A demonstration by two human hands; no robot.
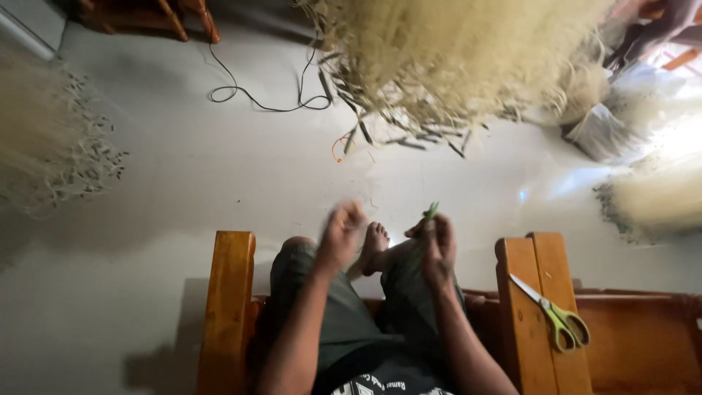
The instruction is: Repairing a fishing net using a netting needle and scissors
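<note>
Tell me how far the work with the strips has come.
Done, it seems: large heaps of pale stripped fibre lie on the floor, another at the left. In hand: the right hand pinches a thin green strip; the left hand is blurred, so its hold is unclear. What is left cannot be seen. Green-handled scissors rest on the wooden armrest.

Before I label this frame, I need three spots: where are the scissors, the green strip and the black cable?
scissors point(550, 311): head view, pivot near the green handles.
green strip point(432, 211): head view, tip above the right hand point(437, 245).
black cable point(252, 99): head view, loop on the floor.
</note>
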